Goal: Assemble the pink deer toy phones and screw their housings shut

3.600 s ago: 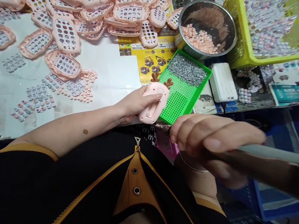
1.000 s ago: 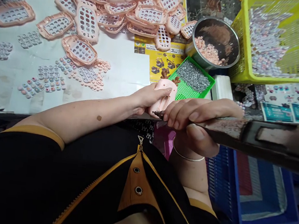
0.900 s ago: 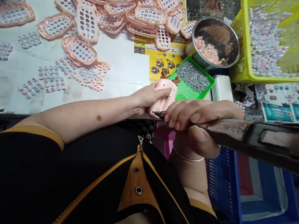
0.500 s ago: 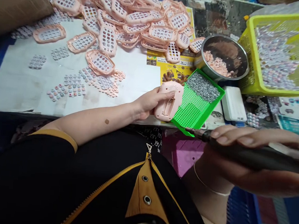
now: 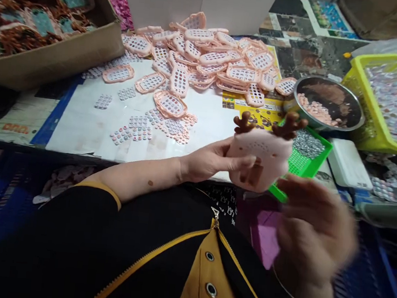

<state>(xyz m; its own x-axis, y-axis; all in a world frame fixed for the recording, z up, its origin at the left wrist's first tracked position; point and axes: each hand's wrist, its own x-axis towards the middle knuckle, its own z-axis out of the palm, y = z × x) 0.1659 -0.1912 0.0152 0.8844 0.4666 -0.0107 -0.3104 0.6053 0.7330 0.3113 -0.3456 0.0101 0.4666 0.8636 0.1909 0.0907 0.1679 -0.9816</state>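
Observation:
My left hand [image 5: 211, 161] grips a pink toy phone [image 5: 275, 162] with brown antlers on top, thumb lying across its back. That back faces me and shows small speaker holes and a rectangular battery recess. Just right of the toy's lower edge is my right hand [image 5: 317, 224], smeared by motion; its fingers cannot be made out and no tool shows in it. Partly behind the toy lies a green perforated tray [image 5: 317, 161] of small silvery screws [image 5: 308, 144]. Whether the right hand touches the toy cannot be told.
Pink keypad shells [image 5: 211, 57] are heaped at the table's back, near loose button sheets [image 5: 139, 127]. A metal bowl [image 5: 355, 121] of pink pieces, a white box [image 5: 350, 162] and a yellow basket [image 5: 363, 131] stand right. A cardboard box [image 5: 99, 50] holds antlered toys at left.
The dark pen-shaped tool has left my right hand and the view. That hand has come in beside the toy phone, which is now nearer me. The view has shifted, showing more of the cardboard box.

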